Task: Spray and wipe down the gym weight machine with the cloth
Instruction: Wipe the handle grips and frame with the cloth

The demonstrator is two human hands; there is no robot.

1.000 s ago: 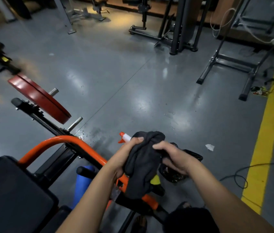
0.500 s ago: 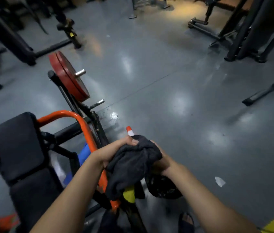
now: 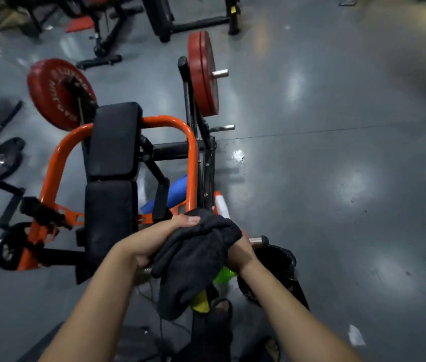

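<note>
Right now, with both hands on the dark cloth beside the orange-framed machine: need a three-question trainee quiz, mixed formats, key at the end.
1. Multiple choice: the left hand and right hand together grip what? A) a dark grey fabric cloth B) a steel dumbbell C) a paper towel roll
2. True or false: the machine's curved tubular metal frame is painted green.
3. Short answer: what is the white plastic part with an orange tip poking out beyond the cloth?
Key: 1 A; 2 false, it is orange; 3 the spray bottle's nozzle.
</note>
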